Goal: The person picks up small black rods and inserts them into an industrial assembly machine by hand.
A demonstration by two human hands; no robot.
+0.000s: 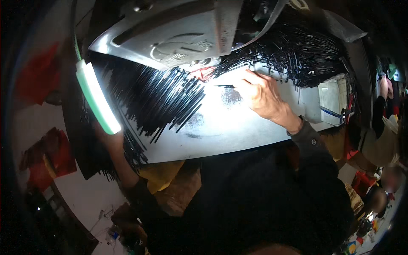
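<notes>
My right hand (264,97) is over the brightly lit white table top (229,140), in front of a grey metal machine (178,42). Its fingers are closed in a pinch on a thin black strand (225,86) that points left toward the base of the machine. A small red piece (203,73) sits under the machine's front edge. My left hand (109,136) is at the table's left side, beside a dense bundle of black strands (157,97). The lamp and dim light hide its fingers, so I cannot make out a grip.
A green and white lamp bar (98,97) hangs above the left side. More black strands (293,51) are heaped behind and right of my right hand. A pale tray (331,100) stands at the table's right end. Another person's hand (386,87) shows at far right.
</notes>
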